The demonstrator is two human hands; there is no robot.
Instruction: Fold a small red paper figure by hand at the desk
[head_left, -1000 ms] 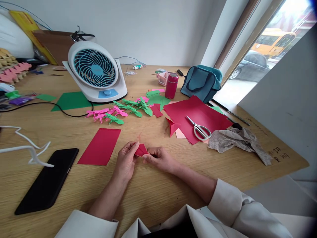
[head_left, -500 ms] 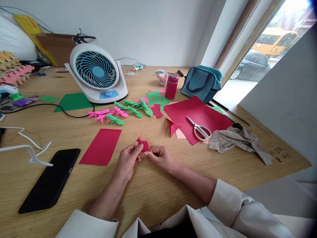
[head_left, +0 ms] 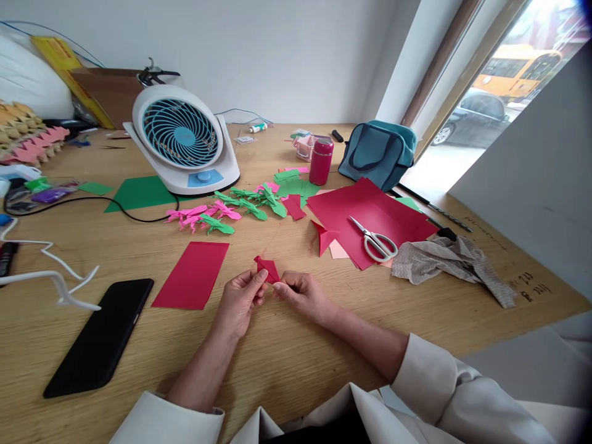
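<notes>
Both my hands meet low over the wooden table [head_left: 296, 364] and pinch a small folded red paper piece [head_left: 267, 269]. My left hand [head_left: 241, 301] grips its lower left side with thumb and fingers closed. My right hand [head_left: 303, 295] pinches its right end. The piece points up and away from me. A flat red paper rectangle [head_left: 193, 274] lies just left of my left hand. Another folded red piece [head_left: 323, 237] rests beyond my right hand.
A black phone [head_left: 102, 335] lies at the near left beside a white cable [head_left: 50, 271]. Scissors [head_left: 377, 240] rest on red sheets [head_left: 370, 213], with a grey cloth [head_left: 456, 262] to their right. Behind stand a fan [head_left: 182, 139], folded pink and green papers [head_left: 222, 209], a red flask [head_left: 320, 161] and a teal bag [head_left: 377, 154].
The red piece has been turned and raised a little between my fingers, its tip now pointing up. My hands stay in the same spot.
</notes>
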